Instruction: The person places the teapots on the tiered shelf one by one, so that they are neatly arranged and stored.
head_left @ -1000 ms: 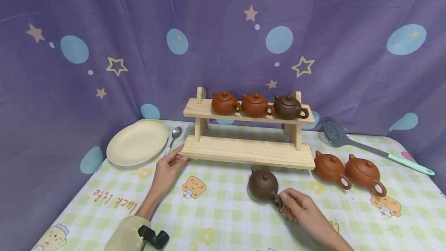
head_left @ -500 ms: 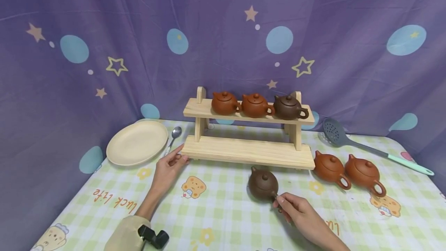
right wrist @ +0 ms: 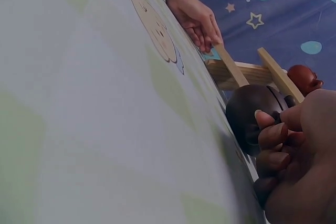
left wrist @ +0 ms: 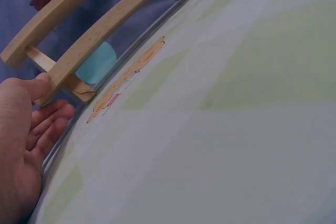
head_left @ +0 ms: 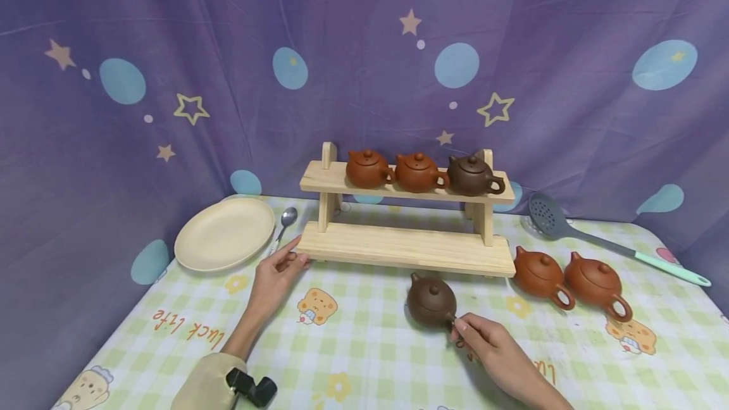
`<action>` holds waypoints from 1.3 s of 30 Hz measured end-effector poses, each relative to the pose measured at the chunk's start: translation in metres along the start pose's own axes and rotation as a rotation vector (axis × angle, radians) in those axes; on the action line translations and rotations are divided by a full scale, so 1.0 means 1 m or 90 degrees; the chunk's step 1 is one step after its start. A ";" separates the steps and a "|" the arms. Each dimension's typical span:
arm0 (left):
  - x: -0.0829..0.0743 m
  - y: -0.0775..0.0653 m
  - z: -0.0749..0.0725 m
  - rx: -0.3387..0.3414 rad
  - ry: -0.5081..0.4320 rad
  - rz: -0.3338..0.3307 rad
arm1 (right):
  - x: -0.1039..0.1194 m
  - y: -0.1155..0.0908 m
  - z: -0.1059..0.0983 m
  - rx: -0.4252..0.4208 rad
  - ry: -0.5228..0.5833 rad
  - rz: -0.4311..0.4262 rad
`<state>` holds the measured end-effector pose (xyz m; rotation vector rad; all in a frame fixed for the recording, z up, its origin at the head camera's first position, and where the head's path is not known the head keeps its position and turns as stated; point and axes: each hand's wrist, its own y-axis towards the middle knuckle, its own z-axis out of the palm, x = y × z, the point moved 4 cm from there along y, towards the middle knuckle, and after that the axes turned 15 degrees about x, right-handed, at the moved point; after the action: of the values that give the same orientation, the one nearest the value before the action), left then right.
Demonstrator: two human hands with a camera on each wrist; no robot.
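Note:
In the head view a dark brown teapot [head_left: 431,301] is in front of the two-tier wooden shelf [head_left: 398,247], its spout pointing toward the shelf. My right hand [head_left: 494,348] pinches its handle between thumb and fingers, hiding most of the handle. The right wrist view shows the curled fingers right behind the teapot [right wrist: 249,109]; whether its base touches the cloth is hard to tell. My left hand [head_left: 277,276] grips the left end of the lower board. In the left wrist view the thumb of that hand [left wrist: 21,124] lies on the board, fingers curled below.
Along the upper board stand two reddish-brown teapots [head_left: 367,169] and another dark brown teapot [head_left: 471,176]. Two more reddish-brown teapots [head_left: 592,280] sit right of the shelf, before a slotted skimmer [head_left: 604,244]. Left are a beige plate [head_left: 224,234] and a spoon [head_left: 288,216].
My right hand has moved slightly left, and its thumb and fingers have closed over the teapot's handle. The teapot and my left hand have hardly moved.

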<state>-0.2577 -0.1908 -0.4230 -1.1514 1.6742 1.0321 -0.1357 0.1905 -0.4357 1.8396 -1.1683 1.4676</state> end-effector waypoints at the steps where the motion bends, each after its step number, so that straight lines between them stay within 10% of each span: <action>1: 0.006 0.002 -0.001 -0.001 -0.001 0.001 | 0.000 0.000 -0.001 -0.006 -0.008 -0.002; 9: 0.017 0.004 -0.002 -0.002 -0.004 0.006 | 0.002 -0.003 -0.004 -0.060 -0.035 0.039; 20: -0.017 -0.006 0.002 0.006 0.009 -0.015 | -0.001 -0.003 -0.005 -0.084 -0.028 0.021; 28: 0.017 0.002 -0.002 0.000 0.003 -0.004 | -0.004 -0.001 -0.006 -0.101 -0.035 0.022; 39: 0.018 0.003 -0.002 -0.002 -0.002 0.020 | 0.002 -0.002 -0.004 -0.102 -0.036 -0.003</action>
<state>-0.2655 -0.1970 -0.4384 -1.1268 1.6938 1.0561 -0.1361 0.1941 -0.4328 1.7832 -1.2693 1.2883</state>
